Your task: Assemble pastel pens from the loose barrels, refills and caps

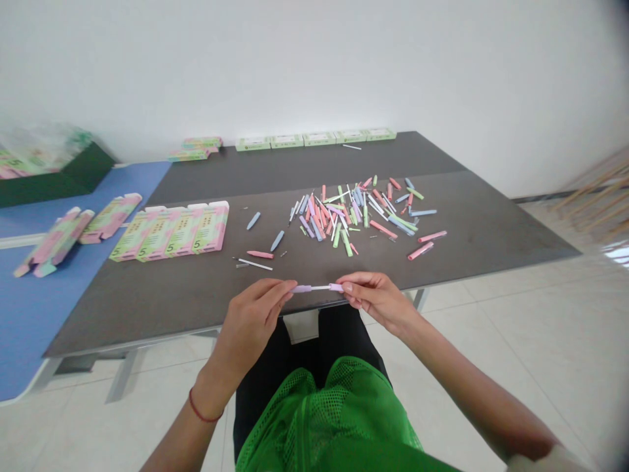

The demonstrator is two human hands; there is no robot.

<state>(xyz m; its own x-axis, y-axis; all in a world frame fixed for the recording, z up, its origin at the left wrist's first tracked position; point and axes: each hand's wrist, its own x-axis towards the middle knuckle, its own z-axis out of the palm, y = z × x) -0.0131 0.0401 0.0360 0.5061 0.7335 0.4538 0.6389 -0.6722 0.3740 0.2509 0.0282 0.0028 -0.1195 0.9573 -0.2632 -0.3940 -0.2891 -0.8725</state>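
My left hand (255,311) and my right hand (376,298) are both pinched on the two ends of a lilac pen (317,288) with a thin white middle, held level over the near edge of the dark grey table (162,301). Beyond it lies a loose heap of pen parts (354,210) in pink, blue, green and lilac, with white refills among them. Three stray pieces lie closer on the left: a pink barrel (259,254), a blue barrel (277,240) and a white refill (255,264).
Flat pink-and-green cartons (171,231) lie in a row at the table's left, more on the blue mat (29,308). Green boxes (314,139) line the far edge. A green mesh bag (339,419) rests on my lap. A dark green bin (54,174) stands far left.
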